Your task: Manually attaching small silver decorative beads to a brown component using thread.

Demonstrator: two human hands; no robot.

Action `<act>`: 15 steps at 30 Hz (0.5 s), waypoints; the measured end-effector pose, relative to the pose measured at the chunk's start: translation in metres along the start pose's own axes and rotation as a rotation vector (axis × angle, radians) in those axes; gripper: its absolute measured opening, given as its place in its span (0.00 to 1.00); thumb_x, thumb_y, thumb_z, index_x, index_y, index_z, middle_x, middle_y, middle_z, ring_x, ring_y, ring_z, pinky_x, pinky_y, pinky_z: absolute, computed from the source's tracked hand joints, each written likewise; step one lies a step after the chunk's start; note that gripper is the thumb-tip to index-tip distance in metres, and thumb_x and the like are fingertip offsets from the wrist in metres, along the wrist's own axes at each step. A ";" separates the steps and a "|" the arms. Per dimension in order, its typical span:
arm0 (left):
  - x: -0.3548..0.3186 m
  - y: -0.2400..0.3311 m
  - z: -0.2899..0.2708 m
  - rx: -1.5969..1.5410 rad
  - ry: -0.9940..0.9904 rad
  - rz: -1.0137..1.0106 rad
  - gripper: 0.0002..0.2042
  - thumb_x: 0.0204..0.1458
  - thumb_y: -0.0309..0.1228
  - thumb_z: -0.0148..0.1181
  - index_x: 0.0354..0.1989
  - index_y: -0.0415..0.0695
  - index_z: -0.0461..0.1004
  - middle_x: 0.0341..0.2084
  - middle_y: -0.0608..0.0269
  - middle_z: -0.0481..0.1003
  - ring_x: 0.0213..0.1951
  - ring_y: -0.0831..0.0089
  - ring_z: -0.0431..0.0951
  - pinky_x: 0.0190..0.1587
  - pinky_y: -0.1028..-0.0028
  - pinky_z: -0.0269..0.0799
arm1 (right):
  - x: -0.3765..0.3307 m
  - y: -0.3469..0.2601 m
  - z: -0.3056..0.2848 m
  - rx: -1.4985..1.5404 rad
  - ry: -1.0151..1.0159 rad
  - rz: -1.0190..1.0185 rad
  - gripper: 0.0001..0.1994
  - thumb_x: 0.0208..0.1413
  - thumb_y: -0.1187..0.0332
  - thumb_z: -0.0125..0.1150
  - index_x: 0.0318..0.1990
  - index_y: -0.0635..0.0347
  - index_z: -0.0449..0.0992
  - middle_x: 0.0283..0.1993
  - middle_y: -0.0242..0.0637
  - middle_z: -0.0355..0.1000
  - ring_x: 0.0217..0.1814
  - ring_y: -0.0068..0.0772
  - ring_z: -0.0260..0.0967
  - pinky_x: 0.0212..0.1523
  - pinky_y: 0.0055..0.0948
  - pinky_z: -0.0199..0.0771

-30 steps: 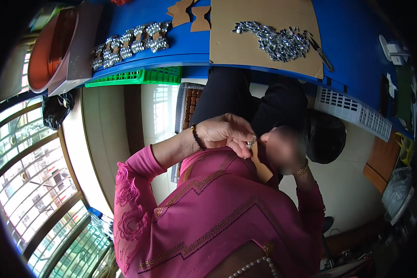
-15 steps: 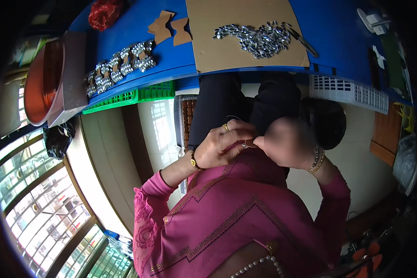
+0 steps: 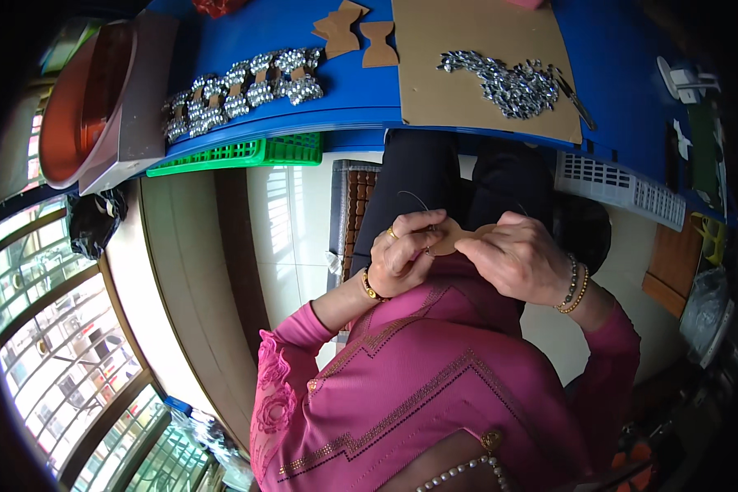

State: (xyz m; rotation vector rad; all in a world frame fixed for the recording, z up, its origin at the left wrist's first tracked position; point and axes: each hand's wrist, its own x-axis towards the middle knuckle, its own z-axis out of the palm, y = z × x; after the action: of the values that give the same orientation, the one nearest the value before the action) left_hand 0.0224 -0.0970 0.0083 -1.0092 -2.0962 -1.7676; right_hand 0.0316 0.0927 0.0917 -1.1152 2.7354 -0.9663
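Above my lap, both hands hold a tan bow-shaped cutout between them. My left hand is closed, its fingers pinching the left end, with a small silvery bit at the fingertips. A thin thread curves up from beside it. My right hand is closed on the other end, thumb laid along the piece; its fingers partly cover that end. On the blue table ahead, a pile of silver faceted gems lies on a cardboard sheet. Similar tan cutouts lie left of the sheet.
Several gem-covered bow pieces lie in a row at the table's left. Tweezers rest beside the gem pile. A green basket and a white basket sit under the table edge. An orange-brown basin stands far left.
The head view has shifted, so the table's things appear farther right. The tan cutout between my hands shows more fully now, and my right hand's thumb and fingers lie on its right end.
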 end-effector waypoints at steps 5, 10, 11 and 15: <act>-0.003 -0.003 -0.003 0.014 0.014 -0.001 0.11 0.32 0.13 0.57 0.28 0.35 0.69 0.38 0.47 0.71 0.36 0.60 0.76 0.34 0.74 0.74 | 0.010 0.000 0.005 -0.015 -0.078 -0.005 0.05 0.41 0.76 0.55 0.28 0.60 0.66 0.15 0.32 0.63 0.17 0.28 0.64 0.23 0.25 0.59; -0.004 -0.006 -0.004 0.027 0.002 0.005 0.12 0.31 0.13 0.57 0.28 0.36 0.69 0.39 0.48 0.71 0.34 0.61 0.76 0.32 0.75 0.74 | 0.012 0.002 0.009 -0.005 -0.056 -0.010 0.05 0.41 0.76 0.54 0.28 0.60 0.67 0.16 0.32 0.63 0.17 0.28 0.64 0.23 0.26 0.59; -0.004 -0.007 -0.004 0.025 -0.001 0.007 0.12 0.31 0.13 0.57 0.28 0.36 0.69 0.39 0.48 0.71 0.34 0.62 0.76 0.31 0.75 0.74 | 0.012 0.002 0.009 0.004 -0.058 -0.008 0.05 0.41 0.76 0.54 0.28 0.60 0.67 0.16 0.32 0.63 0.17 0.28 0.64 0.23 0.26 0.59; -0.006 -0.009 -0.003 0.017 -0.029 0.000 0.12 0.31 0.14 0.58 0.28 0.37 0.69 0.39 0.48 0.71 0.32 0.62 0.76 0.29 0.75 0.74 | 0.010 0.004 0.010 0.029 -0.067 0.001 0.05 0.41 0.76 0.55 0.27 0.59 0.66 0.15 0.32 0.63 0.17 0.28 0.64 0.22 0.26 0.59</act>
State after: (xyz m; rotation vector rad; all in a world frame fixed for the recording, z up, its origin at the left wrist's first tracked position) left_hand 0.0207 -0.1019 -0.0015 -1.0364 -2.1241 -1.7426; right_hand 0.0245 0.0830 0.0830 -1.1198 2.6602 -0.9476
